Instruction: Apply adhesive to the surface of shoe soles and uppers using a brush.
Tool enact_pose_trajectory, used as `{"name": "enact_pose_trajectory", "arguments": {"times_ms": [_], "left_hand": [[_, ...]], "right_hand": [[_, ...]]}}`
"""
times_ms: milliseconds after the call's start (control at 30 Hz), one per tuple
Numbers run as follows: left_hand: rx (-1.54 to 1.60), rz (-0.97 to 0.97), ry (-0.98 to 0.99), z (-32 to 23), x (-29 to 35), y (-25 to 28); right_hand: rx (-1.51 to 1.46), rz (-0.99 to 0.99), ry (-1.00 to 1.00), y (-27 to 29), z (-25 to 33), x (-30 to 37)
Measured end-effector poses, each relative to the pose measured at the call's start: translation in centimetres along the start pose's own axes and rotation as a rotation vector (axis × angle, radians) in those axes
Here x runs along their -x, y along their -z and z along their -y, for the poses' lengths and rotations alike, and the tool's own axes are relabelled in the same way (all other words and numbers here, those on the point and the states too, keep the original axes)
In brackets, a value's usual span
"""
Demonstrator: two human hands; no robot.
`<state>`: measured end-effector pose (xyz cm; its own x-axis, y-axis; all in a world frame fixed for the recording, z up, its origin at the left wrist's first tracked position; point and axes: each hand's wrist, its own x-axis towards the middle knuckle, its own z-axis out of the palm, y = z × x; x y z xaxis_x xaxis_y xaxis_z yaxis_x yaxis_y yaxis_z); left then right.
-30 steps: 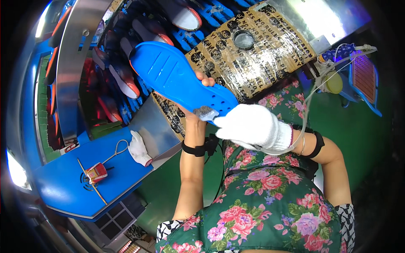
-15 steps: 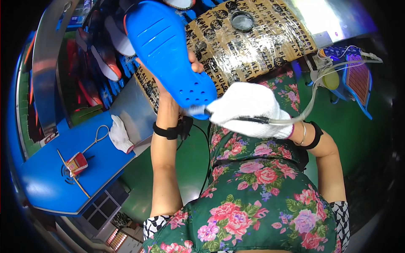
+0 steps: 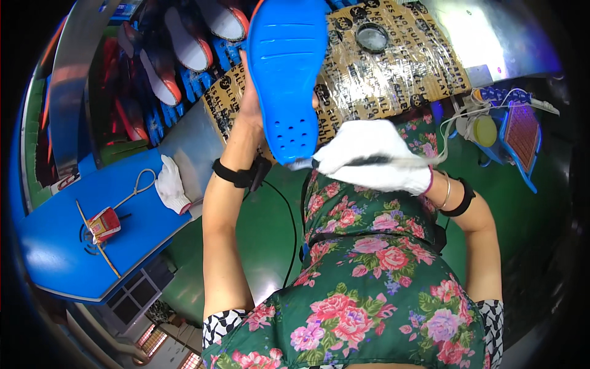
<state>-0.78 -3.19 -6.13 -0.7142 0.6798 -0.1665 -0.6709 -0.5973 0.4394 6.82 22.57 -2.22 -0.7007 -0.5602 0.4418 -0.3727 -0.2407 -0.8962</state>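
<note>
My bare left hand (image 3: 250, 104) is closed round a bright blue insole (image 3: 289, 74) from behind, most of its fingers hidden. The insole stands nearly upright, with ridges across its wide part and several small holes in its lower end. A white knitted glove covers my right hand (image 3: 369, 157), which grips a brush (image 3: 301, 164) with a dark handle. Its pale, blurred bristles are at the insole's bottom edge; whether they touch cannot be told. A thin pale tube (image 3: 427, 161) runs from the handle over my right wrist.
Taped cardboard (image 3: 393, 74) covers the bench, bearing a round dish (image 3: 372, 38). Shoes (image 3: 188, 40) stand on blue racks at upper left. On the blue table (image 3: 55, 258) lie a spare white glove (image 3: 172, 186) and a small red box (image 3: 104, 225). A blue-framed panel (image 3: 521, 138) hangs at right.
The insole has swung more upright and shifted right. The brush has gone from the holed face of the insole to its bottom edge. Both hands keep their hold.
</note>
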Motion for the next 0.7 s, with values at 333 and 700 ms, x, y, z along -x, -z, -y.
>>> {"name": "enact_pose_trajectory", "arguments": {"times_ms": [333,700], "left_hand": [[0.632,-0.096,-0.683,3.4,5.2,0.5],[0.598,0.074,-0.299,12.4,6.3,-3.8]], "right_hand": [[-0.873,-0.735,-0.56,1.3,-0.1,-1.4],[-0.652,-0.673,-0.52,1.1,0.4,-2.3]]}}
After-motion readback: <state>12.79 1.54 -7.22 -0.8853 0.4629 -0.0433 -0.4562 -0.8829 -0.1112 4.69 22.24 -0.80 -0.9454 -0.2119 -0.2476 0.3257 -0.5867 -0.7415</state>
